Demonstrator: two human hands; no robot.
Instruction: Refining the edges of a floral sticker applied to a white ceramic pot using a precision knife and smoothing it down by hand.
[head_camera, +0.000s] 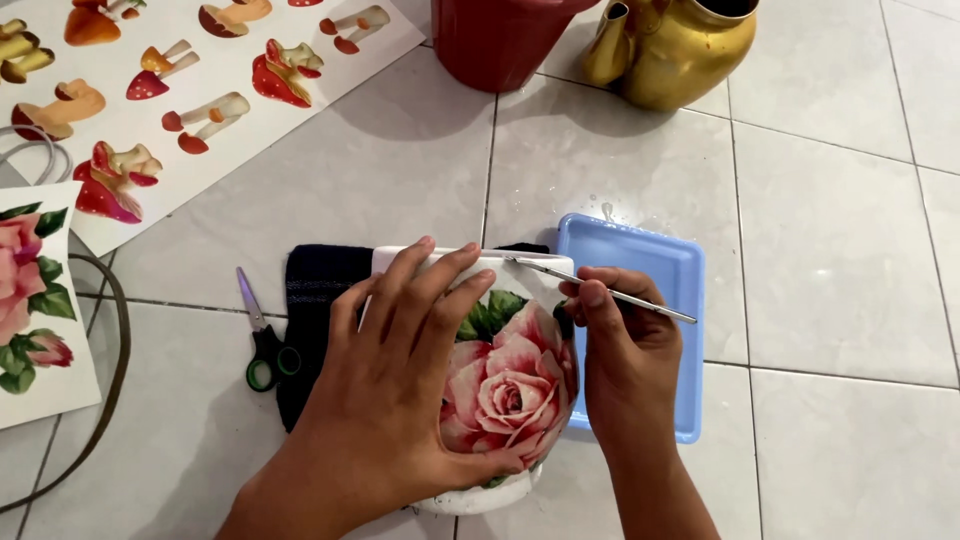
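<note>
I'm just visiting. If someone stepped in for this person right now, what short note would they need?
Left hand: flat on the white pot, steadying it on the dark cloth.
Right hand: pinching a thin brush, tip at the pot's upper edge.
Done: rose picture is on the pot's side.
Left: its top edge by the leaves looks in progress.
Nearby: blue tray, scissors, mushroom sheet.

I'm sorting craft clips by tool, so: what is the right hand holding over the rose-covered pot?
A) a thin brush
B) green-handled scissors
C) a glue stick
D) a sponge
A: the right hand pinches a thin brush with its tip at the white pot; the scissors lie on the floor tiles, untouched.
</note>
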